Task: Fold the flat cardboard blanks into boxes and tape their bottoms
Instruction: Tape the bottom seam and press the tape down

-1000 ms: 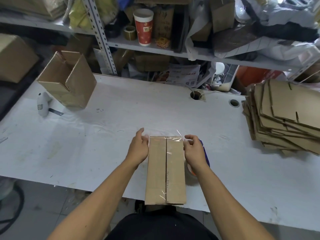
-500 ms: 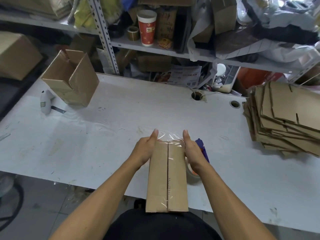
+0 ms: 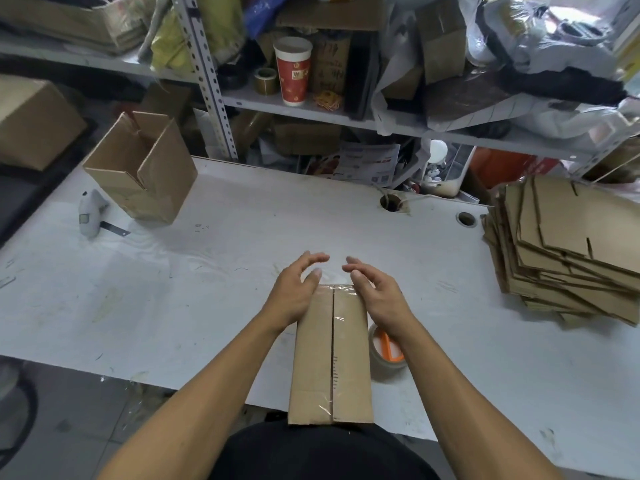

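**Two hands at the far end of a light, hollow box**

Two flaps meet along the middle of the box (image 3: 330, 355) that stands bottom up at the near edge of the counter (image 3: 207, 289), and a strip of clear tape (image 3: 333, 341) runs over their seam from the near end to the far end. We judge this box to be light and easy to dent: it is thin corrugated board, stiff along the edges and corners but soft in the middle of each wall, because it is hollow inside. The tape surface looks glossy and probably slippery, so we would not take hold there.

Our left hand (image 3: 294, 289) and right hand (image 3: 377, 292) are at the far top corners of the box, fingers spread and relaxed, reaching past its far edge; neither grip is closed around anything. Whether the palms press the cardboard we cannot say for sure. To lift or turn the box, we think the best place is the two long side walls near the corners, with flat palms and not with fingertips.

Just right of the box lies a tape roll (image 3: 386, 351), partly under the right wrist. Farther right is the stack of flat blanks (image 3: 568, 251), which should bend easily at the scored lines. At the far left stands a finished box (image 3: 145, 174), open side up.
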